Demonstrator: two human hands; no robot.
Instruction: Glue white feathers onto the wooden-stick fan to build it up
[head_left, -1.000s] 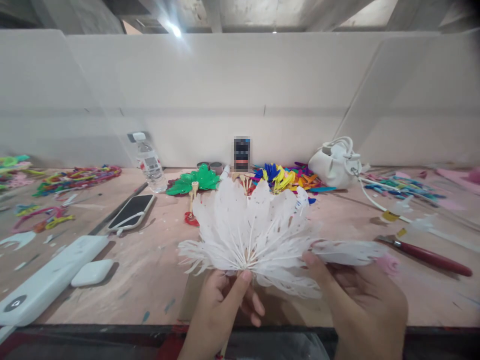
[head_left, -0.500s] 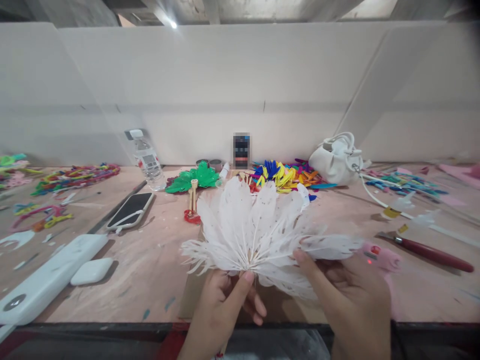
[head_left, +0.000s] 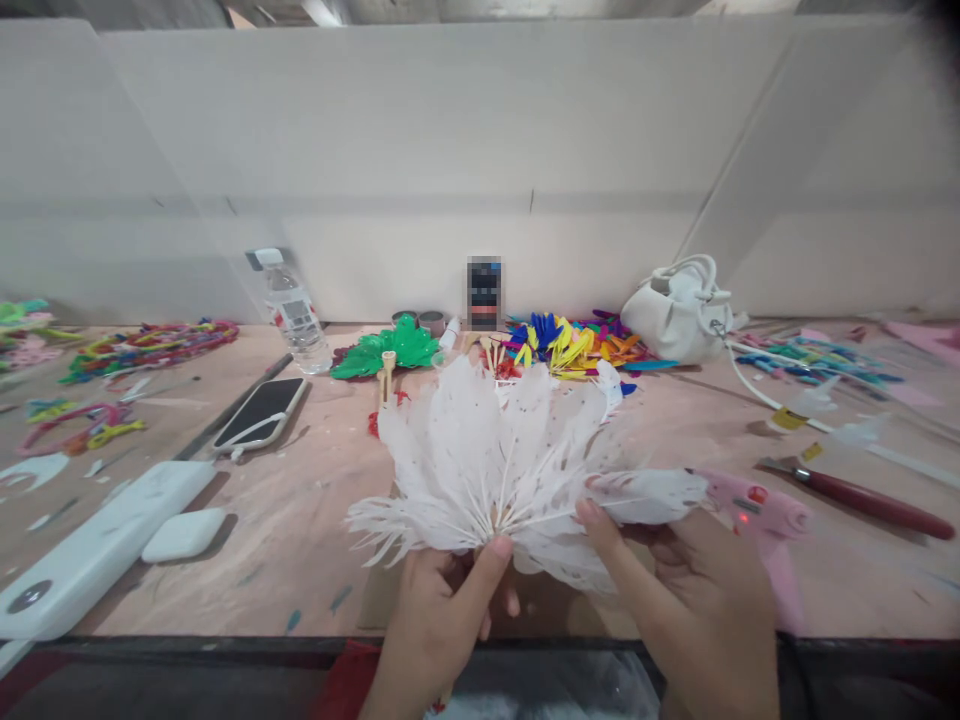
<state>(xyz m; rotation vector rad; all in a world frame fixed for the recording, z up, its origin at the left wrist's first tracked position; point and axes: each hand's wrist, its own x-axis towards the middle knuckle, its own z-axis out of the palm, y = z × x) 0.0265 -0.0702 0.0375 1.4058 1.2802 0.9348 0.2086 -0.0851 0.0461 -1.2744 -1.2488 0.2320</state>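
A fan of white feathers (head_left: 480, 440) spreads out above the table's front edge, its quills meeting near the bottom middle. My left hand (head_left: 457, 600) pinches that meeting point, thumb on top and the other fingers curled behind. On the right side of the fan, my right hand (head_left: 682, 590) is closed with thumb and finger on one white feather (head_left: 645, 492) that points right. Part of the right fingers is hidden behind the feathers. Just beyond that hand lies a pink glue gun (head_left: 761, 510) with a red light showing.
Colourful feathers (head_left: 562, 345) and green leaves (head_left: 390, 350) lie at the back, near a water bottle (head_left: 292, 315) and a white bag (head_left: 675, 310). A phone (head_left: 262, 415), a power bank (head_left: 105, 550) and a white case (head_left: 184, 535) are left. A red-handled knife (head_left: 862, 497) lies right.
The feather fan has shifted slightly left and the feather fronds sit a little lower over the wooden sticks. Both hands keep the same grips. The view has tilted down a little.
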